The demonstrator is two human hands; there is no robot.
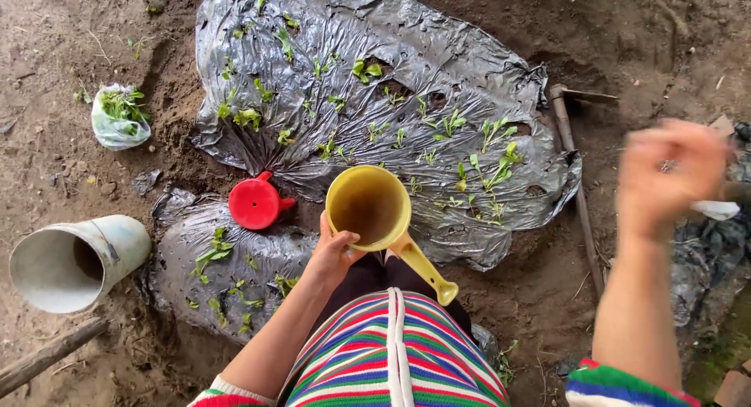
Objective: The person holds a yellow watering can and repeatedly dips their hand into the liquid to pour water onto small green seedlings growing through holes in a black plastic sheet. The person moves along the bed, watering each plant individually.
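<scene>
Yellow scoop (369,207) is seen near the centre of the head view, gripped at its rim by the left hand (332,254), with black plastic sheeting (438,70) and seedlings (489,168) at 12 o'clock. At 3 o'clock the right hand (669,172) is raised and blurred, so its grip cannot be told. A red cap (254,203) lies at 9 o'clock of the scoop, a white bucket (74,262) farther out.

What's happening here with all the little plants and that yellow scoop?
A person in a striped top crouches over black plastic sheeting on bare soil, with small green seedlings poking through it. Their left hand holds a yellow dipper by its rim. The right hand is raised and blurred. A red cap and a tipped white bucket lie nearby.
</scene>
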